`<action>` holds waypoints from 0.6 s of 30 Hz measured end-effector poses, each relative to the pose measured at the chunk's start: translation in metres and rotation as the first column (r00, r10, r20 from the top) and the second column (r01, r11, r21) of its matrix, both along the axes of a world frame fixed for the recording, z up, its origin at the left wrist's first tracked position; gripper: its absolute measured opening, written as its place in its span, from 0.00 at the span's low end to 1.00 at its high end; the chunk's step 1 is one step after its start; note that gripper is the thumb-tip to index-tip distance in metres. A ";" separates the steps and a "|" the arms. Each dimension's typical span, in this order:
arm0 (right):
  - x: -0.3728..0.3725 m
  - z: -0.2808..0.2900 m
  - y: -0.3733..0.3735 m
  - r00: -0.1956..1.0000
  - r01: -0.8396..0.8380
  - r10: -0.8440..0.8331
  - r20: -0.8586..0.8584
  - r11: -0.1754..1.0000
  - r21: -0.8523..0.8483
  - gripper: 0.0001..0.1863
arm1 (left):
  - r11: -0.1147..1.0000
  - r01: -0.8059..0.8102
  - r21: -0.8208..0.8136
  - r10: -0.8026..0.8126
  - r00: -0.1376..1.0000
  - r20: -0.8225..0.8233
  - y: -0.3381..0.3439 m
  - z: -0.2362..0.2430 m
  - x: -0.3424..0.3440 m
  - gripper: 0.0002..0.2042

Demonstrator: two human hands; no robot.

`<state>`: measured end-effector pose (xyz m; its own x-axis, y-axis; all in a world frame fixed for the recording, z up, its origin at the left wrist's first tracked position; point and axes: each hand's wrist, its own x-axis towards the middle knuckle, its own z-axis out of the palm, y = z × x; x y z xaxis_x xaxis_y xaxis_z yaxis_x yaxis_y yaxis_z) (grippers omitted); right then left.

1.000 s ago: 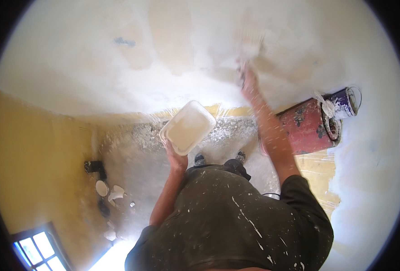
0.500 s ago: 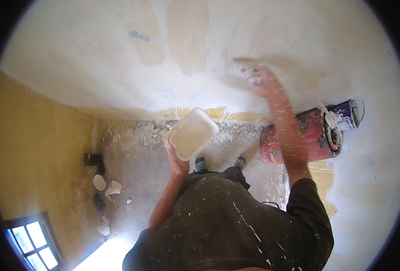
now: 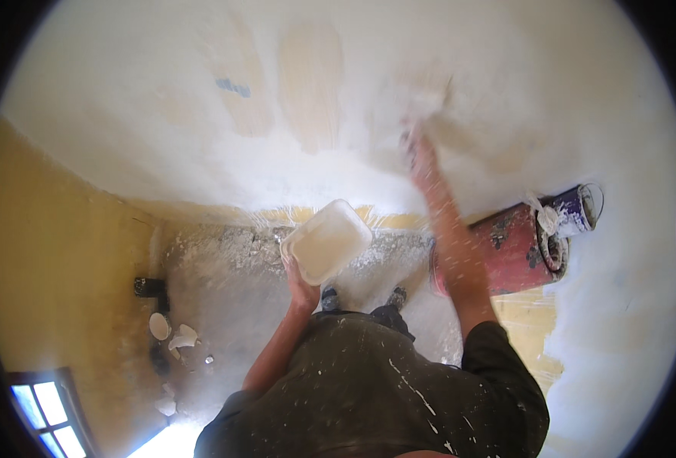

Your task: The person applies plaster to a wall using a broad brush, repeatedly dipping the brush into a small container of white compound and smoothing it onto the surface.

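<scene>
Most of the wall (image 3: 338,69) is white with filler, though 2 tan patches and yellow strips near the floor remain bare. The right hand (image 3: 420,149), blurred, presses a blade (image 3: 430,103) against the wall; its grip is unclear. Below it, the left hand (image 3: 301,284) cups a white tub (image 3: 326,240) of pale filler.

Right hand (image 3: 422,156) raised, left hand (image 3: 301,286) cupped.
</scene>
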<state>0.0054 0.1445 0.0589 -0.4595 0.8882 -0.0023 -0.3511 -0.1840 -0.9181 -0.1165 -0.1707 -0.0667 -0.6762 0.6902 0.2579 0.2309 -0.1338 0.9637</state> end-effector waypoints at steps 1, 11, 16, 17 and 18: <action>-0.010 -0.042 -0.013 1.000 0.015 -0.014 0.010 0.981 -0.192 0.22 | 0.992 -0.060 -0.115 0.022 0.951 -0.307 -0.004 -0.005 -0.003 0.26; 0.005 -0.243 -0.026 0.412 -0.482 -0.101 0.906 0.819 0.310 0.17 | 0.958 0.004 0.288 -0.235 0.589 0.773 -0.008 0.012 0.013 0.23; -0.024 0.043 -0.020 0.878 -0.470 0.457 0.145 0.879 0.075 0.24 | 0.972 -0.017 0.234 -0.134 0.779 0.613 -0.016 -0.014 0.000 0.24; -0.015 0.110 -0.034 0.836 -0.497 0.308 -0.454 0.777 -0.388 0.27 | 0.989 -0.006 0.151 -0.063 0.890 0.451 -0.014 -0.012 -0.002 0.25; -0.001 0.151 -0.039 0.800 -0.538 0.339 -0.495 0.771 -0.342 0.26 | 0.999 -0.005 -0.033 0.004 1.000 -0.004 -0.011 -0.004 -0.005 0.25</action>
